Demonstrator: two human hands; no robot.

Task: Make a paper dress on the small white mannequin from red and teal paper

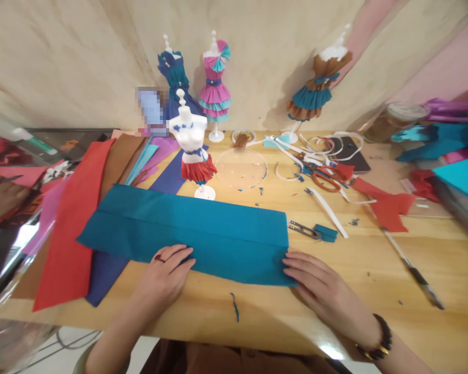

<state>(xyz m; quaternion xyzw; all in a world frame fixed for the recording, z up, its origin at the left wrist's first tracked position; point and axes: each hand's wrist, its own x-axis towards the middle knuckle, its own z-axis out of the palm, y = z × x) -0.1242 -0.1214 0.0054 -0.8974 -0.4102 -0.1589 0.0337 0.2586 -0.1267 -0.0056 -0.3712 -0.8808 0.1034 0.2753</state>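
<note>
Fingers of the left hand (166, 272) lie unclenched on the long, creased teal paper strip (214, 226) near the worktop's (271, 311) front edge; the right hand (329, 291), grip indeterminable, apparently steadies its end flat.

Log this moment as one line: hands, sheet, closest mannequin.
Left hand: touching near edge of teal sheet | right hand: touching its right end | mannequin: upright behind sheet, red skirt

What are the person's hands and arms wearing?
No gloves. The left hand has a dark ring. The right hand has a bracelet of dark round beads at its wrist, with a little gold colour. No sleeve covers either wrist.
</note>
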